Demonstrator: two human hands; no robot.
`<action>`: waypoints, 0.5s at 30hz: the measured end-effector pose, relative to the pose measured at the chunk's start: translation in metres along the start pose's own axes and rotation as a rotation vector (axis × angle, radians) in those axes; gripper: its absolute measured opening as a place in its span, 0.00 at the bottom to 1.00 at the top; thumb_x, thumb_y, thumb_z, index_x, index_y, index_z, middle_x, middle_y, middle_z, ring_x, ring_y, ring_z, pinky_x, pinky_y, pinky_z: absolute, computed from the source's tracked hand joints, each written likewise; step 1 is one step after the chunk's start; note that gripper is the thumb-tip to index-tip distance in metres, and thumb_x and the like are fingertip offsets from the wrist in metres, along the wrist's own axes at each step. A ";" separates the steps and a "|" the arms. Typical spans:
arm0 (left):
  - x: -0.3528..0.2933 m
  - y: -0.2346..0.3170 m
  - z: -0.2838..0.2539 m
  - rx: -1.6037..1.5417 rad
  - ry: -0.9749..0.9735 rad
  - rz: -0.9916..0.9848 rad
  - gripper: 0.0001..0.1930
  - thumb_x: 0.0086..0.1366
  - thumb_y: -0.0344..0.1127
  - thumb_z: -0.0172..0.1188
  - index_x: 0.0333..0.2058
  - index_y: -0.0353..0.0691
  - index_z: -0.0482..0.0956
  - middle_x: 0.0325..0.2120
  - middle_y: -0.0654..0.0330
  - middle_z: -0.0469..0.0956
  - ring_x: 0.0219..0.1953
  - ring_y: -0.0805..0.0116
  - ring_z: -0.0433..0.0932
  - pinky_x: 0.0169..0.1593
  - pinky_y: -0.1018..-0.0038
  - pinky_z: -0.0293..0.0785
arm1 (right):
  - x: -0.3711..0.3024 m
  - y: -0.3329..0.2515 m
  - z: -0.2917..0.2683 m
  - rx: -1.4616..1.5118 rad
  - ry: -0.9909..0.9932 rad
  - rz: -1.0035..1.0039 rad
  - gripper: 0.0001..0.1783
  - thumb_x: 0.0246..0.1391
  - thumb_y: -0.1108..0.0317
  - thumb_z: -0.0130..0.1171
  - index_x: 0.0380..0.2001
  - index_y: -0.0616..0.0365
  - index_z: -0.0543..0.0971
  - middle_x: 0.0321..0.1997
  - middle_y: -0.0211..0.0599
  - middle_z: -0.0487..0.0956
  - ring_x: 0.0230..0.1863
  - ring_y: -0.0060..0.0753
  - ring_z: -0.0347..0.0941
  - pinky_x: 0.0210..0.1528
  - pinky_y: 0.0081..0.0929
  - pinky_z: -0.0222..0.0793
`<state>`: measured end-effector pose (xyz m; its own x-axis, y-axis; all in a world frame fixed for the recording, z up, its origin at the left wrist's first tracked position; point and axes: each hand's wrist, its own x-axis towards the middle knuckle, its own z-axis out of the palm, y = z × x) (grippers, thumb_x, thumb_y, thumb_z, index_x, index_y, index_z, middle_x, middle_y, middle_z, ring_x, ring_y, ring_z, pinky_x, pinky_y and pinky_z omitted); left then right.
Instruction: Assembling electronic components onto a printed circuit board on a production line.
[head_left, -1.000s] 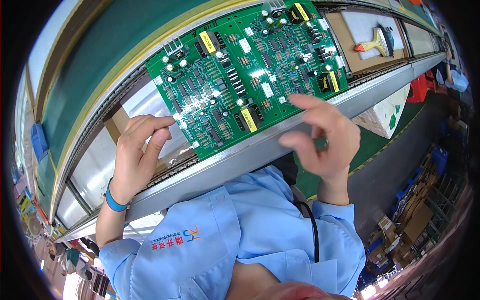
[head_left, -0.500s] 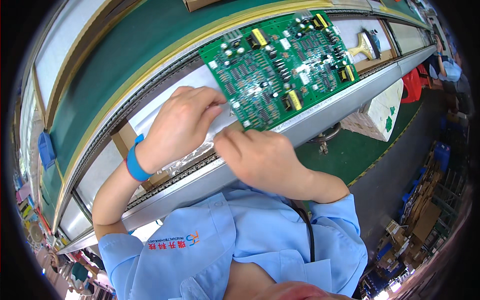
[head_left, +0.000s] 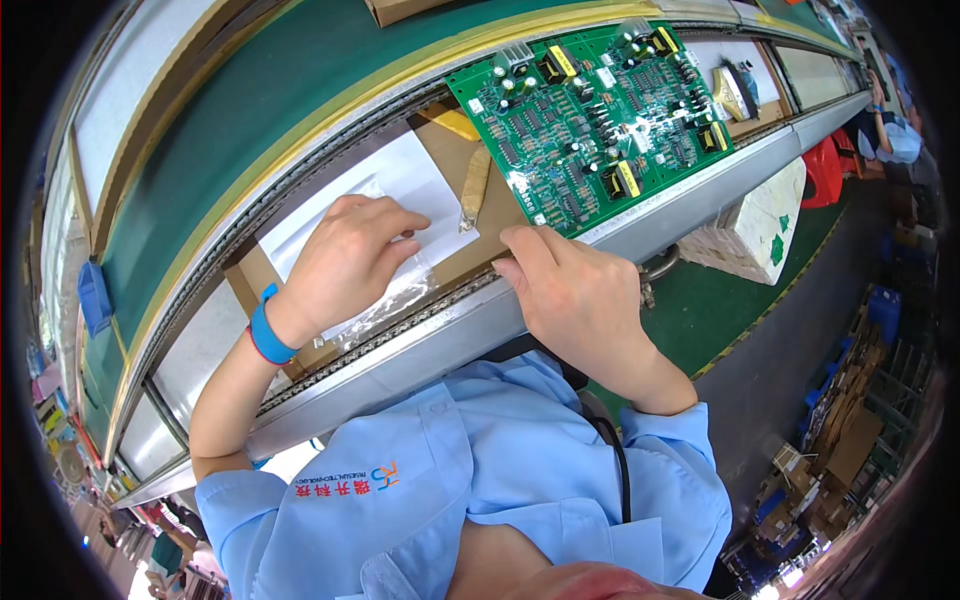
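A green circuit board panel (head_left: pixel 600 125) crowded with chips, capacitors and yellow-banded transformers lies across the conveyor rails. Its near left corner is beside my right hand (head_left: pixel 585 295), whose thumb and index finger are apart with nothing between them. Whether the other fingers touch the board's edge I cannot tell. My left hand (head_left: pixel 350 255) hovers over white paper (head_left: pixel 430 190) and a clear plastic bag (head_left: pixel 405 290), loosely curled, with a gap between thumb and index finger and nothing held. A tan, taped strip-like tool (head_left: pixel 475 188) rests at the paper's right edge.
Under the board is a brown cardboard surface (head_left: pixel 490 245) between the chain rails. The metal rail (head_left: pixel 420 325) runs along my front. A brush (head_left: pixel 735 92) lies beyond the board at right. A blue bin (head_left: pixel 94 300) hangs at far left; a white block (head_left: pixel 750 235) stands below right.
The circuit board has slid right along the rails, uncovering the tan tool and more cardboard. My right hand has moved right with it; my left hand has dropped back slightly left.
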<state>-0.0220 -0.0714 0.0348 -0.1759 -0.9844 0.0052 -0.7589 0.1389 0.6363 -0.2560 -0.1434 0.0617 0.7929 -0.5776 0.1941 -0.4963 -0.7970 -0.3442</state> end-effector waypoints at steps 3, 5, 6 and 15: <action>-0.014 -0.005 -0.001 -0.020 -0.033 -0.070 0.09 0.60 0.29 0.61 0.39 0.38 0.81 0.31 0.55 0.79 0.37 0.55 0.77 0.50 0.65 0.68 | -0.001 -0.001 0.001 0.011 -0.035 0.069 0.12 0.51 0.65 0.64 0.37 0.54 0.75 0.28 0.31 0.79 0.22 0.36 0.76 0.21 0.30 0.69; -0.021 -0.009 0.002 -0.025 -0.049 -0.097 0.09 0.60 0.29 0.61 0.39 0.38 0.81 0.31 0.55 0.79 0.36 0.55 0.77 0.50 0.65 0.68 | -0.001 -0.001 0.002 0.018 -0.035 0.073 0.12 0.51 0.65 0.64 0.37 0.53 0.76 0.28 0.31 0.79 0.22 0.36 0.76 0.21 0.30 0.69; -0.025 -0.010 0.003 -0.026 -0.070 -0.126 0.09 0.60 0.29 0.61 0.39 0.38 0.81 0.31 0.55 0.79 0.36 0.56 0.77 0.51 0.65 0.68 | -0.002 -0.001 0.003 0.028 -0.031 0.083 0.12 0.51 0.65 0.64 0.37 0.53 0.76 0.28 0.31 0.79 0.22 0.36 0.76 0.21 0.30 0.69; -0.025 -0.016 0.024 0.111 -0.117 -0.051 0.10 0.59 0.28 0.62 0.41 0.37 0.80 0.33 0.55 0.79 0.38 0.56 0.76 0.51 0.64 0.69 | -0.003 0.003 0.011 0.059 0.036 0.085 0.12 0.50 0.63 0.64 0.36 0.53 0.76 0.25 0.29 0.75 0.21 0.33 0.75 0.19 0.29 0.67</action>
<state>-0.0200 -0.0463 0.0062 -0.2025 -0.9721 -0.1185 -0.8319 0.1069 0.5445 -0.2563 -0.1422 0.0501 0.7352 -0.6492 0.1949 -0.5385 -0.7341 -0.4136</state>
